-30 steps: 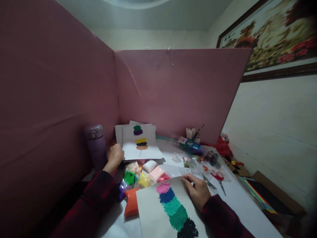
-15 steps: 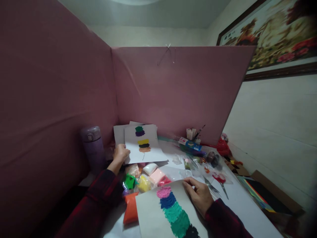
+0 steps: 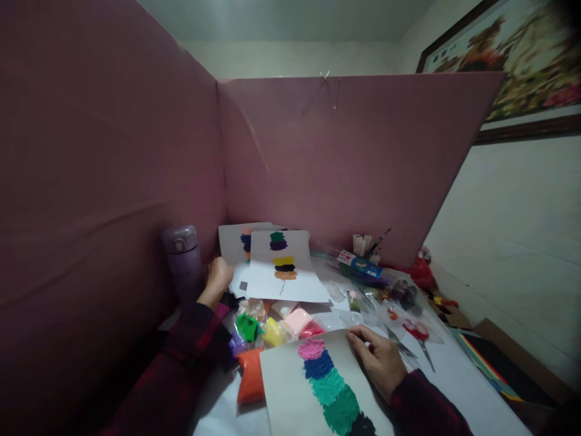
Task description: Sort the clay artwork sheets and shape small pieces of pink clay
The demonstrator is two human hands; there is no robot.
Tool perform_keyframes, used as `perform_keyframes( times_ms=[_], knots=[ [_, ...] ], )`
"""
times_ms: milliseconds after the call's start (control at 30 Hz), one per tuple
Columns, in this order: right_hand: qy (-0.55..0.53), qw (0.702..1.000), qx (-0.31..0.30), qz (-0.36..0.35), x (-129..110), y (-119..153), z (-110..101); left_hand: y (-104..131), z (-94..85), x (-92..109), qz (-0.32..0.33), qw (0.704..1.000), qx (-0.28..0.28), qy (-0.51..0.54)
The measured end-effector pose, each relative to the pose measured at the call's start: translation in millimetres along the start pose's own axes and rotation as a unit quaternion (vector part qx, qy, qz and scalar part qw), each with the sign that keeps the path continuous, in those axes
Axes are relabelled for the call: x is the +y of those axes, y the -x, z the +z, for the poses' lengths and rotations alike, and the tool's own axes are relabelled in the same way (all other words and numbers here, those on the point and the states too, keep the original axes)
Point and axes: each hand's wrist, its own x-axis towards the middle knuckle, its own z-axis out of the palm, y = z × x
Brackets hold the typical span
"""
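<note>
My right hand [image 3: 379, 358] pinches the upper right edge of a white sheet [image 3: 284, 387], which carries a slanting column of textured pink, blue, teal, green and black patches. At the back left, my left hand [image 3: 218, 281] is closed at the left edge of a rear sheet [image 3: 230, 239] with colour patches. Its fingertips are partly hidden. Overlapping that sheet is another painted sheet [image 3: 265, 284] with green, purple, yellow, black and orange patches. Between the hands lie clay-like packets: green [image 3: 247, 327], yellow [image 3: 273, 332], pale pink [image 3: 298, 322] and orange [image 3: 251, 376].
A purple bottle [image 3: 182, 260] stands left of my left hand. Red-handled scissors [image 3: 420, 338] and a metal fork [image 3: 403, 348] lie right of my right hand. Behind them are a blue-labelled package [image 3: 359, 264] and plastic bags. Pink partitions [image 3: 354, 157] rise behind and to the left.
The front painted sheet has shifted right against the rear one, uncovering colour patches. My left hand has moved off the front sheet's edge to the left. The view has turned slightly.
</note>
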Motion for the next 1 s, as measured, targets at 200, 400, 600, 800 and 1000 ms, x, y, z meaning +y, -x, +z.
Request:
perform_keyframes(
  times_ms=[200, 400, 600, 800, 1000],
  knots=[
    [0.000, 1.000, -0.003, 0.003, 1, 0, 0, -8, 7.9, -6, -0.031, 0.999, -0.038, -0.002],
    [0.002, 1.000, 0.002, -0.003, 0, 0, 0, -1, 6.6, -3, -0.015, 0.999, -0.041, -0.013],
    [0.000, 1.000, -0.008, 0.004, 0, 0, -1, 7, 4.7, 1, -0.007, 0.998, -0.051, -0.022],
    [-0.004, 1.000, -0.010, 0.011, 2, 1, -1, 2, -1.7, -3, -0.013, 0.998, -0.057, 0.008],
    [0.001, 1.000, -0.009, 0.006, 2, 1, 0, 0, -1.5, -6, -0.017, 0.996, -0.071, 0.057]
  ],
)
